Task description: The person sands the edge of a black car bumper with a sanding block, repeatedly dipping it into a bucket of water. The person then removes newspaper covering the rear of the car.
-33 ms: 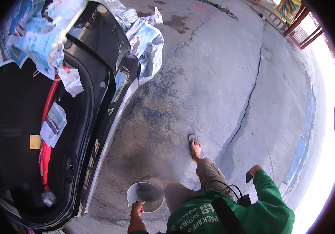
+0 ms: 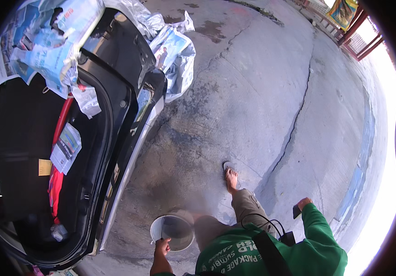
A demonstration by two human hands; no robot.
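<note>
My left hand (image 2: 163,247) is closed round the thin handle of a round, pale bucket (image 2: 189,232), which hangs or stands beside my leg; I cannot tell which. The inside of the bucket looks grey, and its contents cannot be made out. Out to the right, my right hand (image 2: 305,203) is closed on a dark, flat, rectangular object (image 2: 296,211). Its exact kind does not show. The right arm is bent in a green sleeve, and a black strap (image 2: 271,254) crosses the green top.
An open car boot (image 2: 20,138) lies left, holding a red strip-like thing (image 2: 61,120) and a newspaper piece (image 2: 67,149). Newspaper sheets (image 2: 50,50) drape its upper edge. Cracked concrete floor (image 2: 253,106) spreads ahead; a sandalled foot (image 2: 230,178) steps forward. A railing (image 2: 368,43) stands far right.
The car and newspapers appear slightly lower and further right in the picture. Both hands keep their grip, and the right hand appears slightly lower.
</note>
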